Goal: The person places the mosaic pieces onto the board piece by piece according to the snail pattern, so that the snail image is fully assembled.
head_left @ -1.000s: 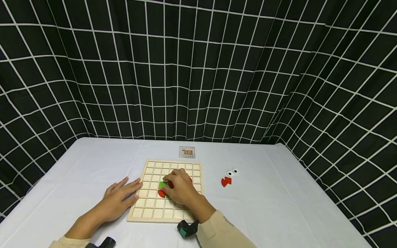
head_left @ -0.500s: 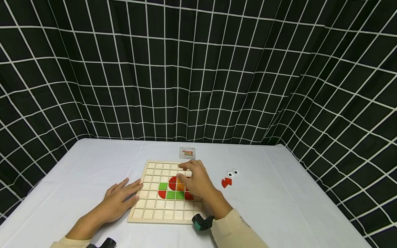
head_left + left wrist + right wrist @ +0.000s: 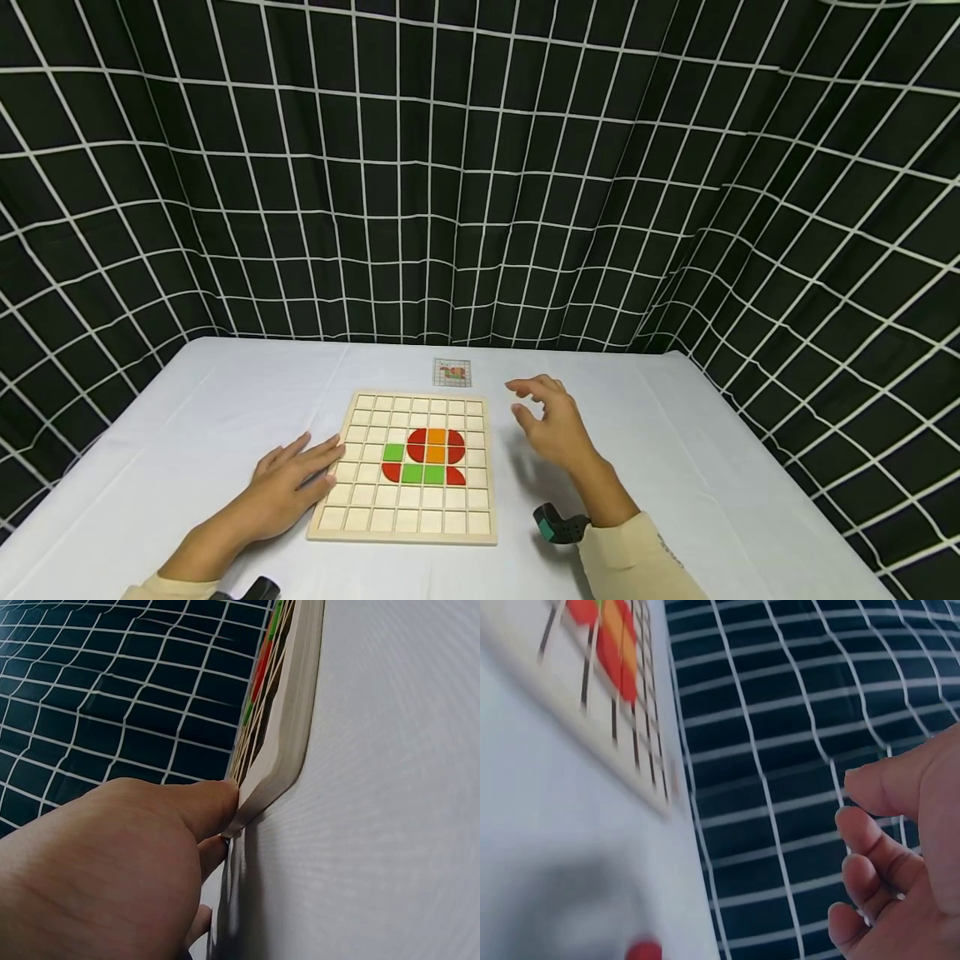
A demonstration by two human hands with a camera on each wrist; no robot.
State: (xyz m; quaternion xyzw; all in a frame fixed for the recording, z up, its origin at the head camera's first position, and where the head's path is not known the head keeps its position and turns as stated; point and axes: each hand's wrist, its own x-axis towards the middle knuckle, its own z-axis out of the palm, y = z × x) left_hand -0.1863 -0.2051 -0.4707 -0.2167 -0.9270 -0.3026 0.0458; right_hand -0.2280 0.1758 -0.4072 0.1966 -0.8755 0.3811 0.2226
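Observation:
A wooden grid board [image 3: 408, 523] lies on the table with red, orange and green tiles set in its cells. Among them are an orange tile [image 3: 435, 454], a green tile [image 3: 393, 452] and a red quarter-round tile [image 3: 391, 472]. My left hand [image 3: 279, 492] lies with fingers spread, fingertips touching the board's left edge; the left wrist view has the thumb [image 3: 214, 806] against that edge. Off the board's right side, my right hand [image 3: 558, 429] hovers with fingers loosely bent and nothing between them. It hides the loose pieces in the head view; a blurred red piece [image 3: 643, 950] shows in the right wrist view.
A small picture card [image 3: 452, 372] with a coloured grid pattern lies behind the board. White cloth [image 3: 675, 467] covers the table, and a black curtain with white grid lines [image 3: 465, 208] surrounds its back and sides.
My right hand has gone from over the tiles to the right, off the board, uncovering the tiles and now covering the loose red pieces and eye discs. The left hand stays still.

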